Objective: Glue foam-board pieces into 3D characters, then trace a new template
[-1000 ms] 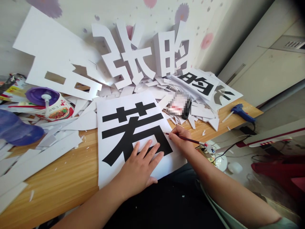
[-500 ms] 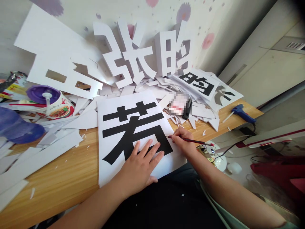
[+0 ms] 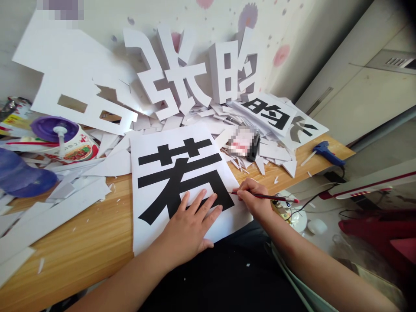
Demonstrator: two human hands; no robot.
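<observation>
A white sheet point(image 3: 152, 236) bearing a large black Chinese character point(image 3: 182, 177) lies at the table's front edge. My left hand point(image 3: 191, 225) rests flat on its lower part with fingers spread, covering some of the character. Pinched in my right hand point(image 3: 255, 195) is a dark red and black pencil point(image 3: 276, 197). Its tip is at the right edge of the character's lower box stroke; whether it touches the paper is hard to tell. The pencil's back end points right, past the sheet.
White three-dimensional characters point(image 3: 224, 73) stand against the wall above heaped white offcuts point(image 3: 182, 123). Printed character sheets point(image 3: 276, 115) and a blue glue gun point(image 3: 326, 152) lie at right. At left are a noodle cup point(image 3: 81, 147), a purple-blue object point(image 3: 26, 175) and a large cut-out board point(image 3: 71, 65).
The pencil tip and my right hand have moved slightly down along the character's right edge. My left hand keeps its place on the sheet. The view has shifted a little.
</observation>
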